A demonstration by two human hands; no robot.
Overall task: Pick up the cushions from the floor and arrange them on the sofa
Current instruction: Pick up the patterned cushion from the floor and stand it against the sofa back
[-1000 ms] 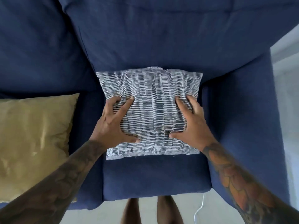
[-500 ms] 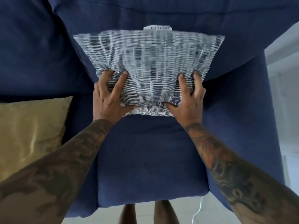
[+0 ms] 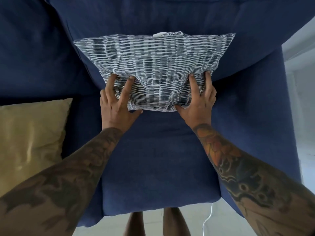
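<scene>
A grey-and-white patterned cushion leans upright against the backrest of the dark blue sofa, with a white label at its top edge. My left hand grips its lower left corner, fingers spread on the fabric and thumb under the bottom edge. My right hand grips its lower right corner the same way. A gold satin cushion lies flat on the seat to the left.
The sofa's right armrest runs alongside the seat. Pale tiled floor shows below the seat's front edge, with my legs and a thin white cable on it. A white wall is at the far right.
Both hands lifted the patterned cushion from lying flat on the seat and stood it against the backrest. Since half a second ago it has barely moved.
</scene>
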